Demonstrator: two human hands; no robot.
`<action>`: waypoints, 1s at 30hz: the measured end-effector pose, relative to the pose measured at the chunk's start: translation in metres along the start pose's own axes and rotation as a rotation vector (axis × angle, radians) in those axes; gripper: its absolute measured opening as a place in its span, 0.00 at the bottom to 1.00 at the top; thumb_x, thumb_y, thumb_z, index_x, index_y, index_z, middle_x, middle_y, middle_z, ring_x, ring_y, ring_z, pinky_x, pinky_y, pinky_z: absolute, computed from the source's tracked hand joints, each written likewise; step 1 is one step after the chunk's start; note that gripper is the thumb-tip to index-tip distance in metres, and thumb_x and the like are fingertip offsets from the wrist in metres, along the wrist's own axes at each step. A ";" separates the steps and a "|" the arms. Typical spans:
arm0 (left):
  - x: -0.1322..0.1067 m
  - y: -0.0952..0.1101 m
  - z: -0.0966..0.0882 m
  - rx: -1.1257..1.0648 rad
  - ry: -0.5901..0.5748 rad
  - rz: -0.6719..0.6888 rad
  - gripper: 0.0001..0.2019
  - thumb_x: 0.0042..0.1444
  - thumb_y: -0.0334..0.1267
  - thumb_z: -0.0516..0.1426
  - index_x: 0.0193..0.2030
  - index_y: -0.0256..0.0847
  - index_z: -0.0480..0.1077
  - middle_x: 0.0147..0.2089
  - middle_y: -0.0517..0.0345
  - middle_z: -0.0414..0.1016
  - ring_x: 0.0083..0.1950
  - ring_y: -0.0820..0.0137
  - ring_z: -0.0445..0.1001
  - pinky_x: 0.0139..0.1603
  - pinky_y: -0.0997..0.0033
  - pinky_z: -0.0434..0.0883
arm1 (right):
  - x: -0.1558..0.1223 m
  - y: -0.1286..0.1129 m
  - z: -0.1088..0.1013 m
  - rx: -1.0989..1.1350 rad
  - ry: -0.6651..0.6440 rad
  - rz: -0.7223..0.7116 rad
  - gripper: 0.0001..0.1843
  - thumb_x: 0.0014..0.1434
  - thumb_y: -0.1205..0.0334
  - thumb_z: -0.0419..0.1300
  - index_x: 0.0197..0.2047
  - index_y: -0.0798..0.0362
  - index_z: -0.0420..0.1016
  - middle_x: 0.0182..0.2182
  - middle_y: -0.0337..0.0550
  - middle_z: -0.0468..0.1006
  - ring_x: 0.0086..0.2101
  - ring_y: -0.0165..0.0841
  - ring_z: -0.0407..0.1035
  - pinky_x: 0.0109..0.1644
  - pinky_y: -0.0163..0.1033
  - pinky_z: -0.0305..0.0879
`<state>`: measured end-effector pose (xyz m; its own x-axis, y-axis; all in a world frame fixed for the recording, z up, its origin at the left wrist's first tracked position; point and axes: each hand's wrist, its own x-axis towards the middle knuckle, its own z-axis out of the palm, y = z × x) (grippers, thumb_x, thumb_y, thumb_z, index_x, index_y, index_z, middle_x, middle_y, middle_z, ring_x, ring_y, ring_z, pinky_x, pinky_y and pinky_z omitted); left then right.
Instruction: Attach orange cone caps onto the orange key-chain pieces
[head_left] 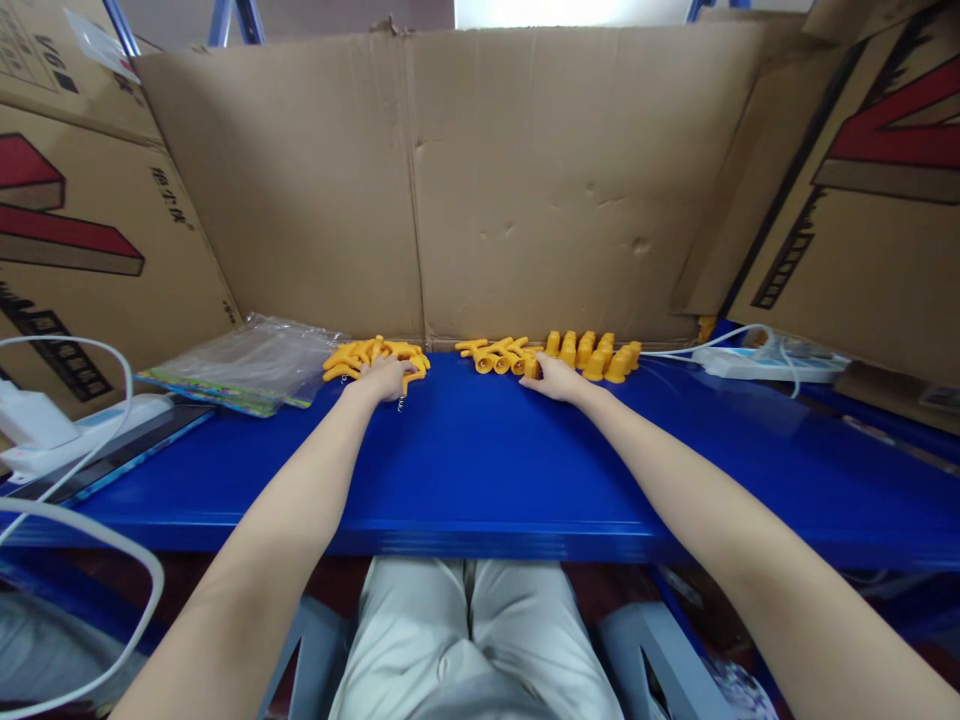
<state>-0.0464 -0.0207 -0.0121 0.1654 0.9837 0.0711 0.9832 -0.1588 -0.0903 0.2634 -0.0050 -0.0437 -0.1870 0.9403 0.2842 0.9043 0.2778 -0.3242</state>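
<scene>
Both arms reach forward across a blue table (480,470). My left hand (386,378) lies on a heap of yellow plastic parts (373,355) at the back left, fingers curled over some of them; a small metal chain hangs below the hand. My right hand (553,378) rests at the near edge of a second group of yellow parts (501,355), its fingers closed on one yellow piece (532,368). To the right of that hand stands a row of upright yellow cone-shaped pieces (596,355).
Brown cardboard sheets (465,170) wall in the table at the back and both sides. A stack of clear plastic bags (247,362) lies at the left. White chargers and cables (45,430) sit at far left, a white power strip (750,362) at right.
</scene>
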 end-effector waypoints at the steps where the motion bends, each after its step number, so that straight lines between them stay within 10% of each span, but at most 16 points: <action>1: -0.001 0.001 0.000 -0.019 -0.007 -0.003 0.25 0.54 0.37 0.56 0.60 0.54 0.65 0.65 0.51 0.63 0.65 0.46 0.58 0.62 0.38 0.53 | 0.000 0.000 0.000 -0.004 -0.002 -0.002 0.23 0.55 0.57 0.63 0.51 0.58 0.68 0.49 0.56 0.74 0.50 0.42 0.70 0.53 0.41 0.64; 8: -0.004 0.016 0.003 -0.083 0.035 0.034 0.20 0.59 0.39 0.50 0.58 0.50 0.67 0.61 0.53 0.69 0.62 0.51 0.63 0.62 0.40 0.53 | -0.004 -0.006 -0.003 -0.059 -0.023 -0.034 0.19 0.57 0.55 0.61 0.48 0.58 0.67 0.46 0.55 0.75 0.47 0.42 0.71 0.49 0.41 0.65; 15: 0.004 0.023 0.008 -0.141 0.077 0.230 0.21 0.56 0.42 0.53 0.55 0.42 0.71 0.55 0.51 0.74 0.54 0.62 0.72 0.54 0.69 0.66 | -0.008 -0.021 -0.005 -0.221 -0.019 -0.184 0.14 0.59 0.63 0.58 0.47 0.59 0.67 0.48 0.60 0.73 0.49 0.44 0.68 0.50 0.44 0.63; 30: 0.000 0.033 0.007 -0.235 0.073 0.246 0.22 0.55 0.41 0.54 0.54 0.35 0.72 0.45 0.49 0.78 0.44 0.64 0.75 0.45 0.72 0.68 | -0.007 -0.027 -0.013 -0.214 -0.187 -0.304 0.16 0.55 0.67 0.61 0.48 0.54 0.74 0.46 0.51 0.76 0.47 0.42 0.70 0.50 0.43 0.65</action>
<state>-0.0145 -0.0255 -0.0222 0.3967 0.9061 0.1471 0.9026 -0.4142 0.1174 0.2454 -0.0214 -0.0255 -0.5064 0.8467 0.1633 0.8529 0.5197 -0.0498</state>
